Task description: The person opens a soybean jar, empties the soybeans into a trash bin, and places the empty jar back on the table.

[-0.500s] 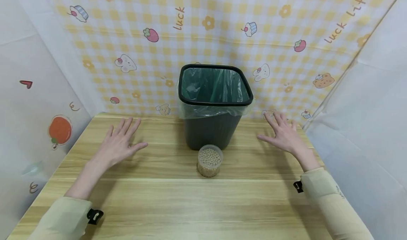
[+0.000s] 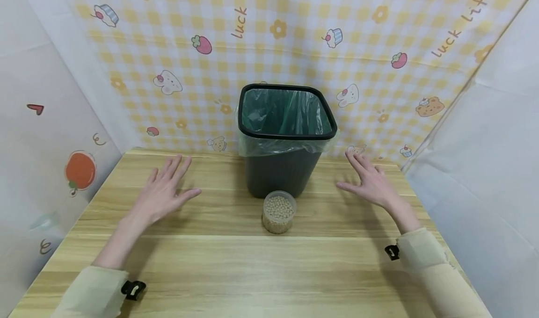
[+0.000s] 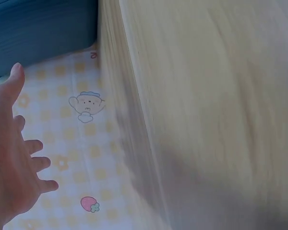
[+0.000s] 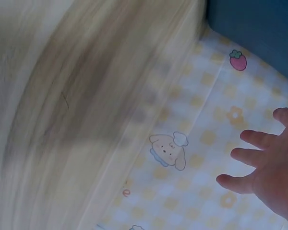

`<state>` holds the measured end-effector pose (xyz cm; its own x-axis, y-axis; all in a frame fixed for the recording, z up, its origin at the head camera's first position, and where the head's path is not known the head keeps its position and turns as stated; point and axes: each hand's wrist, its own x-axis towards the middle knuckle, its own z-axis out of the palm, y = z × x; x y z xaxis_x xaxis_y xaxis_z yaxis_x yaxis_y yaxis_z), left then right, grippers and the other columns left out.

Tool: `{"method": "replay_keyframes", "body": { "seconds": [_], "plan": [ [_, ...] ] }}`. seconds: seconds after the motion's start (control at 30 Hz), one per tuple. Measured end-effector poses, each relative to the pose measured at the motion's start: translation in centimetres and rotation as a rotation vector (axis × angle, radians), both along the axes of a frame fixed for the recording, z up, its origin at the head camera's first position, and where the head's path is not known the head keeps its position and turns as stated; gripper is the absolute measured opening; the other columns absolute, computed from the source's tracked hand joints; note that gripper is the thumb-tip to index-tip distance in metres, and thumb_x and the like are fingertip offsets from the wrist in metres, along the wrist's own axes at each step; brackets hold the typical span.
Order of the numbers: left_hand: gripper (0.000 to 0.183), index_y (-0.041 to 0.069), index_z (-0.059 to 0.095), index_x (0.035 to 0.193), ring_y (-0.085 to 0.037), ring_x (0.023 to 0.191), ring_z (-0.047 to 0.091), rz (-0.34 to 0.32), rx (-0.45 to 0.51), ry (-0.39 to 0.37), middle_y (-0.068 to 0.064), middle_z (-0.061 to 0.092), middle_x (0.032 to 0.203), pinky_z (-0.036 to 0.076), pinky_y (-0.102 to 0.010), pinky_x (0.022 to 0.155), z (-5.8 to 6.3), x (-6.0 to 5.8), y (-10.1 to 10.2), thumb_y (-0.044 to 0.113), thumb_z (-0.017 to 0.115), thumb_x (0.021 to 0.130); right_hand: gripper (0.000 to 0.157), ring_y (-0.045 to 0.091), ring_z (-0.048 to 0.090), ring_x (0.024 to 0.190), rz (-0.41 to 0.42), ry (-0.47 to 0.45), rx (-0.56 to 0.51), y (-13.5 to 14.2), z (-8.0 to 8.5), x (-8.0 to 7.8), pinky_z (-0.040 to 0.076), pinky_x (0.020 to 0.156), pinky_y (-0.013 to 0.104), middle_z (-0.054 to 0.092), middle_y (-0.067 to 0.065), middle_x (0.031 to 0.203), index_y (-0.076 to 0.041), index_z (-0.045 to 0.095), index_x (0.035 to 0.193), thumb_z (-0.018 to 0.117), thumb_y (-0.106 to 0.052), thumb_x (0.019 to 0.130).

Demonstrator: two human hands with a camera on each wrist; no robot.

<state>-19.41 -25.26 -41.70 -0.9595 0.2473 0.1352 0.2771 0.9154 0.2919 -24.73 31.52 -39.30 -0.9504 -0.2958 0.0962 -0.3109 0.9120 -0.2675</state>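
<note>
A dark trash bin (image 2: 281, 170) with a black rim and a pale green plastic liner (image 2: 269, 147) stands upright at the back of the table. Directly in front of it is a clear round tub (image 2: 279, 212) filled with small beige balls. To the left of both, my left hand (image 2: 162, 194) hovers over the wood with fingers spread and nothing held. On the other side my right hand (image 2: 372, 182) is likewise spread and holds nothing. Both palms face down, apart from the bin and the tub. The wrist views show the same spread fingers beside the bin (image 3: 43, 33).
The wooden table (image 2: 252, 276) ends at a checked yellow cloth (image 2: 168, 51) hung behind the bin. White sheets hang along the left side (image 2: 42, 140) and the right side (image 2: 484, 154). A black clip (image 2: 133, 290) is at the left cuff, and another (image 2: 392, 252) at the right.
Both hands have shifted slightly inward, the left to the right and the right to the left. The bin and the tub stay in place on the table.
</note>
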Motion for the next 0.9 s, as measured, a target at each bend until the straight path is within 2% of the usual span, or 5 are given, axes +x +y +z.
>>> {"method": "replay_keyframes", "body": {
  "seconds": [0.23,0.47,0.63,0.77,0.9],
  "plan": [
    [0.092,0.03,-0.001,0.166,-0.043,0.161,0.005,-0.002,0.066,-0.008,-0.015,0.004,0.174,0.009,-0.072,0.122,-0.5,-0.1,1.1,0.066,0.05,0.099,0.102,0.046,0.03,0.153,0.027,0.006,-0.044,-1.0,-0.6,0.5,0.023,0.116,0.074,0.023,0.02,0.17,-0.028,0.01,0.167,0.07,-0.06,0.09],
    [0.092,0.023,0.004,0.167,-0.047,0.159,0.011,-0.047,0.167,0.009,-0.019,0.009,0.173,0.014,-0.072,0.122,-0.7,0.0,2.6,0.06,0.055,0.1,0.103,0.052,0.034,0.148,0.057,-0.059,-0.087,-2.2,-0.9,1.6,0.033,0.115,0.07,0.03,0.025,0.166,-0.017,0.017,0.166,0.072,-0.058,0.09],
    [0.091,0.021,0.005,0.167,-0.048,0.157,0.018,-0.09,0.237,0.006,-0.02,0.013,0.172,0.02,-0.069,0.122,-0.7,0.4,4.2,0.055,0.057,0.101,0.1,0.046,0.042,0.146,0.085,-0.102,-0.149,-3.1,-1.4,2.4,0.038,0.114,0.065,0.037,0.02,0.164,-0.013,0.026,0.164,0.075,-0.056,0.088],
    [0.089,0.02,0.009,0.167,-0.046,0.154,0.028,-0.104,0.28,0.0,-0.019,0.026,0.169,0.024,-0.067,0.121,-0.6,0.9,5.5,0.054,0.058,0.101,0.096,0.042,0.05,0.142,0.131,-0.126,-0.215,-4.1,-1.7,3.0,0.041,0.112,0.062,0.046,0.018,0.159,-0.012,0.031,0.162,0.078,-0.051,0.088],
    [0.081,0.014,0.027,0.163,-0.042,0.145,0.043,-0.12,0.303,0.004,-0.018,0.048,0.157,0.035,-0.064,0.116,-0.7,1.3,7.0,0.052,0.06,0.1,0.092,0.038,0.055,0.138,0.169,-0.166,-0.232,-5.1,-1.8,3.6,0.045,0.11,0.061,0.055,0.017,0.152,-0.011,0.035,0.159,0.079,-0.048,0.088]
  ]
}}
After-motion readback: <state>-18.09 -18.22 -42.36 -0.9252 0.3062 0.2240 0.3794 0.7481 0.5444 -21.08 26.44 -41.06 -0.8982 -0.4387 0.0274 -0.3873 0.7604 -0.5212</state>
